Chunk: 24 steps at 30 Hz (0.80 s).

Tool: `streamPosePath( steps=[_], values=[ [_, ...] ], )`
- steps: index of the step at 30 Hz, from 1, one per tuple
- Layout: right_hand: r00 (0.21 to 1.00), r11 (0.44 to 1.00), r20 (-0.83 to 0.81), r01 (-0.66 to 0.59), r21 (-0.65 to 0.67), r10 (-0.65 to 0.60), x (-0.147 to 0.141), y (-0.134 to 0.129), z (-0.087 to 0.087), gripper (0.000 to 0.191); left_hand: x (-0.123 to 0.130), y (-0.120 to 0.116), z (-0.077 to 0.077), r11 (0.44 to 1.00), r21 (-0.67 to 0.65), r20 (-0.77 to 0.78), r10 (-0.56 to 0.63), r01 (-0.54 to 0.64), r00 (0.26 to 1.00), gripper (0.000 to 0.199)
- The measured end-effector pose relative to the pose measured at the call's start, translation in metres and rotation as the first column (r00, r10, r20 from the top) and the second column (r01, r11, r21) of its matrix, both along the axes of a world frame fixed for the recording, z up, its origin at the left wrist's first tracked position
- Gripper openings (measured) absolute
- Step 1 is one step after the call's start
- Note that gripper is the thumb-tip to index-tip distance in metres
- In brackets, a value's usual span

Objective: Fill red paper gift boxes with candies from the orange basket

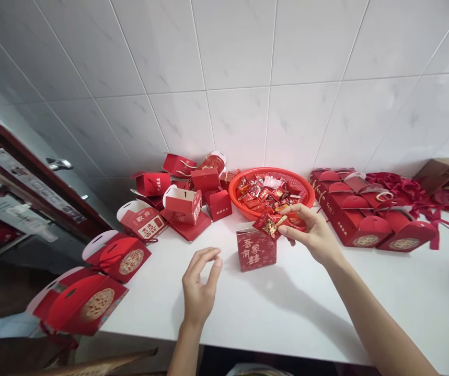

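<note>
My right hand [312, 232] pinches a red-and-gold wrapped candy [269, 225] between thumb and fingers, above the top of a small dark red gift box [256, 251]. That box stands upright on the white table, with gold Chinese characters on its front. My left hand [200, 284] hovers to the left of the box, fingers loosely curved, thumb and fingertips close together, with nothing visible in it. Just behind the box is a red plastic basket [234, 196] full of wrapped candies [261, 193].
Several red gift boxes [134, 261] line the table's left edge, and others [185, 203] are heaped by the tiled wall [235, 125]. More boxes [365, 230] stand in rows on the right, beside dark red ribbons [400, 188] and a cardboard box [439, 172]. A door [32, 177] is at left.
</note>
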State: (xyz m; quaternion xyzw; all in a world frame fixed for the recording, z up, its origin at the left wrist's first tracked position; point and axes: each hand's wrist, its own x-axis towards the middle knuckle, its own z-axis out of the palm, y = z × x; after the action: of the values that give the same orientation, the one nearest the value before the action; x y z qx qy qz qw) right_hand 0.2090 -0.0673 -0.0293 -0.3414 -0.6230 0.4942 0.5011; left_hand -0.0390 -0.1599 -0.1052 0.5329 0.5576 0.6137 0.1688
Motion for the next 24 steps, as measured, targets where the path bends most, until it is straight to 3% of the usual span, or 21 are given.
streamPosePath(
  steps=[4,7,15,21,24],
  values=[
    [1.000,1.000,0.009,0.007,0.031,-0.007,0.000,0.004,0.003,0.036,0.017,0.027,0.032,0.991,0.030,-0.072,-0.125,0.128,0.989,0.018],
    [0.998,0.994,0.058,0.017,0.112,-0.024,0.003,0.012,0.012,0.034,0.027,0.051,0.044,0.981,-0.006,-0.041,-0.193,0.193,0.980,0.019],
    [0.959,0.918,0.281,-0.097,0.384,-0.016,0.019,0.029,0.050,0.024,0.046,0.103,0.051,0.862,-0.150,0.230,-0.447,0.485,0.865,0.022],
    [0.909,0.905,0.415,-0.150,0.397,-0.031,0.027,0.033,0.049,0.018,0.046,0.120,0.059,0.678,-0.216,0.221,-0.667,0.702,0.712,0.034],
    [0.872,0.900,0.488,-0.177,0.397,-0.044,0.029,0.035,0.046,0.015,0.042,0.127,0.059,0.652,-0.262,0.211,-0.680,0.711,0.702,0.043]
  ],
)
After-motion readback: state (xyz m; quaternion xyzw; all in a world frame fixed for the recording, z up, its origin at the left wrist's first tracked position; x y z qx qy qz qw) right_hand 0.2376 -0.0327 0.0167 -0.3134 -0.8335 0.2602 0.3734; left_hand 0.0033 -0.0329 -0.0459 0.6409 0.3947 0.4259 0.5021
